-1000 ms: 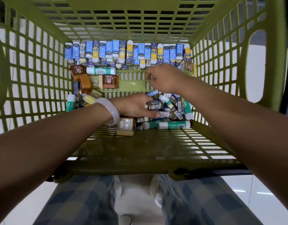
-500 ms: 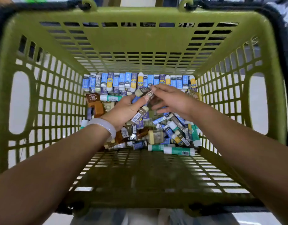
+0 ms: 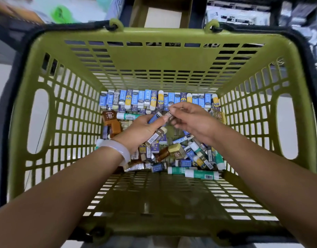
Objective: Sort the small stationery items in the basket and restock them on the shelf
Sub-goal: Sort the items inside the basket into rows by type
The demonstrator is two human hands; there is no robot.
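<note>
The small stationery items lie on the floor of an olive-green plastic basket (image 3: 61, 97). Along its far wall a tidy row of boxed erasers (image 3: 154, 100), blue, white and yellow-banded, stands side by side from the far-left corner to the far-right corner. Nearer, toward the right wall, a loose heap (image 3: 182, 154) of small boxes and tubes lies jumbled; two green-and-white glue sticks (image 3: 201, 173) lie at its near edge, one just behind the other. Another green-and-white glue stick (image 3: 128, 116) lies near the far-left corner just in front of the row, with brown packets (image 3: 111, 120) beside it against the left wall.

The left hand (image 3: 141, 132), a pale bangle (image 3: 116, 151) on its wrist, is held above the heap with its grip closed round a few small items: a blue box (image 3: 155, 117) pokes out past the fingers and a brown barcoded box (image 3: 156, 136) hangs below the palm. The right hand (image 3: 195, 120) is just beside it, thumb and forefinger pinching a small box (image 3: 169, 114) that touches the left hand's bundle; what kind of item it is cannot be made out.

Beyond the basket's far rim a cardboard box (image 3: 163, 13) and blurred floor clutter show.
</note>
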